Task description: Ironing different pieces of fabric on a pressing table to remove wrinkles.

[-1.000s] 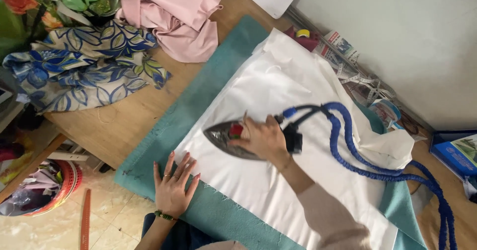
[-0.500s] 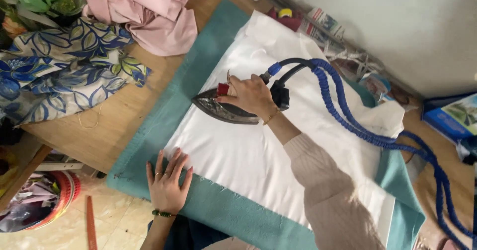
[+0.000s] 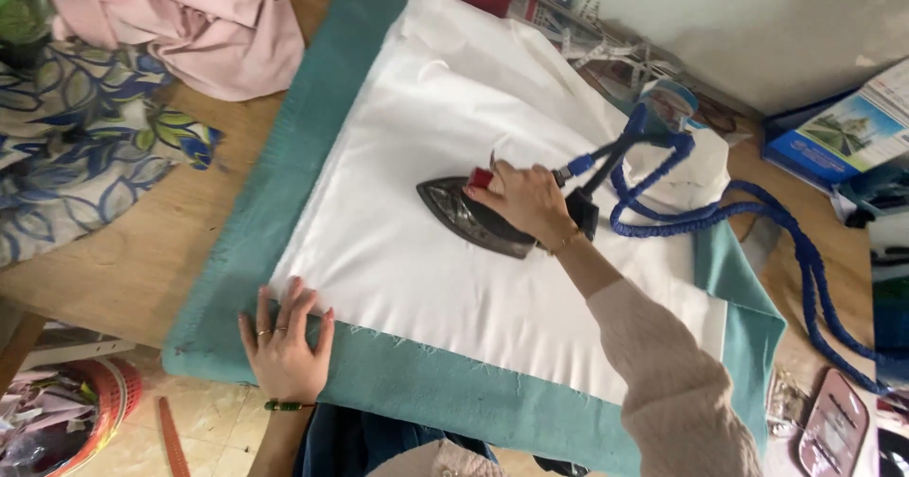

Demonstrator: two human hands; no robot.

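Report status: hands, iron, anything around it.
Right hand grips iron, flat on white cloth. Left hand pins cloth's near edge on teal pad. Blue cord coils behind the iron, off its nose.

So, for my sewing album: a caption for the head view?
Right hand presses an iron on white cloth; left hand pins its near edge.

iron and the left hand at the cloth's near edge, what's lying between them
In the head view, only smooth white cloth lies between the iron, gripped by the right hand, and the left hand pressed flat on the cloth's near corner; nothing else sits there.
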